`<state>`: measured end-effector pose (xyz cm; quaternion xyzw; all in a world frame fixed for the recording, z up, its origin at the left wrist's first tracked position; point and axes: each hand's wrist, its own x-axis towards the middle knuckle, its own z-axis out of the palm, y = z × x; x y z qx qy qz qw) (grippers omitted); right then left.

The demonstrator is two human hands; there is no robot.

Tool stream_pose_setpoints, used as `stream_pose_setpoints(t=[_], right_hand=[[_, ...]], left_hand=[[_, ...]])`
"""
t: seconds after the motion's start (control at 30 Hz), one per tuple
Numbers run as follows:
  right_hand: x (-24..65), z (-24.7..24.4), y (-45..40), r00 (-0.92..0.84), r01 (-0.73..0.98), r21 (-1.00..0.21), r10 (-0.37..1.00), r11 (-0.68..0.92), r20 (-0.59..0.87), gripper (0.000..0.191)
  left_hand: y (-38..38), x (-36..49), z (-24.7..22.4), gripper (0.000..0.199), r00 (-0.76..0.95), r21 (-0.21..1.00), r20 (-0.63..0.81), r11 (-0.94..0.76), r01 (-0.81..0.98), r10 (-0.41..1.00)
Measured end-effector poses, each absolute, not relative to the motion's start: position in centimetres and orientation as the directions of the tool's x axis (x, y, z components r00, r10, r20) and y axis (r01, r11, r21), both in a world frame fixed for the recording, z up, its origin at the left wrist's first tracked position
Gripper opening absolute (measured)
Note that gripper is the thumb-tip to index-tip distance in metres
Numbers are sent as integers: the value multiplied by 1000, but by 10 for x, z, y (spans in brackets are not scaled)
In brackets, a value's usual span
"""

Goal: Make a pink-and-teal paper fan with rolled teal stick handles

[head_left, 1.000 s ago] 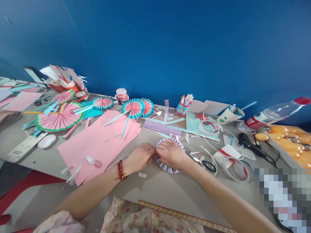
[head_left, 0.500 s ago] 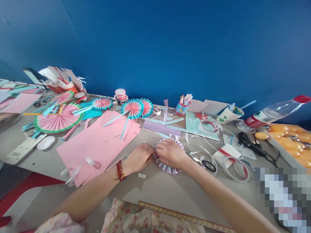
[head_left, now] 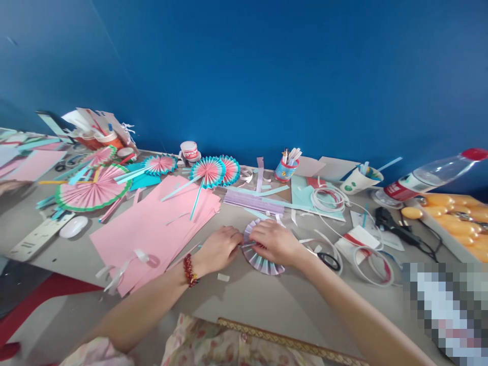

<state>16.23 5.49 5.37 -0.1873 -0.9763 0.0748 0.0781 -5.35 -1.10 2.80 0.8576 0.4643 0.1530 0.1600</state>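
Observation:
A round pleated paper fan, pale purple with light blue-green folds, lies on the table in front of me. My right hand covers its upper right part, fingers curled onto the pleats. At the fan's left edge, the fingers of my left hand close around a thin light-blue stick, which runs over the fan toward my right fingertips. Its far end is hidden under the right hand. Just behind the fan is a stack of folded purple paper.
Pink paper sheets spread to the left, near finished pink fans. Scissors, tape rolls, a glue gun and a plastic bottle are on the right. A blue wall rises behind. Another person's hand shows far left.
My right hand has shifted slightly right, uncovering more of the fan's left side and the thin stick. My left hand stays almost in place.

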Motion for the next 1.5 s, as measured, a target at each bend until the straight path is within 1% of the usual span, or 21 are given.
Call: stream_pose_setpoints(t=[0.07, 0.17, 0.33, 0.43, 0.6, 0.7, 0.77, 0.9, 1.0, 1.1, 1.23, 1.5], right_hand=[[170, 57, 56, -904, 373, -217, 406, 902, 136, 11], [176, 58, 55, -898, 398, -215, 426, 892, 105, 12], [168, 58, 55, -910, 400, -136, 410, 906, 55, 14], [162, 60, 56, -912, 409, -80, 410, 909, -6, 14], [157, 64, 56, -888, 452, -1, 450, 892, -99, 14], [154, 66, 56, -890, 429, 37, 429, 903, -152, 12], [153, 65, 55, -906, 391, 47, 393, 919, -156, 12], [154, 63, 56, -928, 352, 60, 357, 934, -110, 13], [153, 63, 56, -927, 355, 69, 360, 932, -101, 15], [151, 66, 55, -925, 356, 77, 363, 931, -109, 16], [146, 68, 54, -927, 344, 65, 350, 937, -133, 14], [141, 68, 53, -918, 361, 85, 370, 929, -145, 17]], left_hand=[[-11, -53, 28, 14, 527, 418, 112, -521, 744, 842], [-11, -54, 28, 16, 529, 417, 115, -524, 742, 841], [-11, -54, 27, 16, 525, 414, 112, -520, 747, 844], [-10, -54, 26, 17, 520, 406, 111, -517, 754, 847], [-10, -53, 25, 17, 508, 399, 108, -505, 765, 855], [-10, -52, 27, 16, 512, 386, 102, -509, 769, 853], [-10, -52, 29, 16, 515, 382, 95, -509, 771, 852], [-10, -48, 31, 14, 514, 374, 113, -516, 771, 850], [-9, -42, 28, 10, 523, 330, 140, -538, 776, 841], [-8, -37, 24, 13, 519, 286, 156, -541, 791, 841], [-9, -33, 21, 12, 526, 213, 165, -551, 807, 834], [-11, -32, 22, 9, 514, 171, 167, -538, 825, 842]])
